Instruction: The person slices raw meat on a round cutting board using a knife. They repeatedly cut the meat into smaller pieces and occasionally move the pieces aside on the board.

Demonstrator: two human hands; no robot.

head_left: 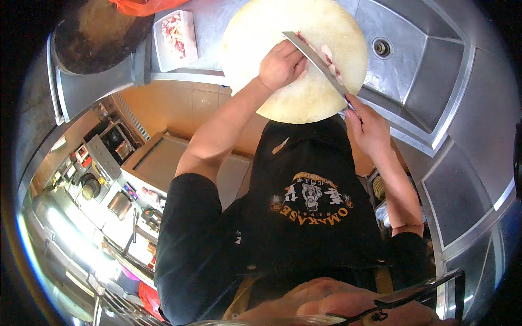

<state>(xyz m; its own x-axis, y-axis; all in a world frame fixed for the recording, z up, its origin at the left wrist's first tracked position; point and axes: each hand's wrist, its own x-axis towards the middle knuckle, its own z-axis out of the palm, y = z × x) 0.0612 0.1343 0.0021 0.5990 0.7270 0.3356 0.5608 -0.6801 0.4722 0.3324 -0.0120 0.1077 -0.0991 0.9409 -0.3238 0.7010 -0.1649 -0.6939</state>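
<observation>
Nearest the camera, a dark glasses frame (421,288) crosses the lower edge, and beyond it the person's black apron (310,163) reaches up to the round, pale cutting board (296,106). The board sits right in front of the body, probably so that both forearms can reach it easily. The two hands are apart, one on each side of the knife (319,61). The right hand (370,125) is closed round the handle at the board's near right edge, and the blade slants away to the upper left, an angle that seems to suit the right arm's reach. The left hand (283,65) rests on the board with its fingers bent close beside the blade, perhaps to steady something there; what lies beneath them is mostly hidden, so whether they grip cannot be told. Red and white meat (328,54) lies on the board along the blade's right side. To the board's left, a white tub (189,41) of small red and white pieces stands on the worktop (209,24), apparently kept within the left hand's reach. A metal sink (389,76) adjoins on the right.
</observation>
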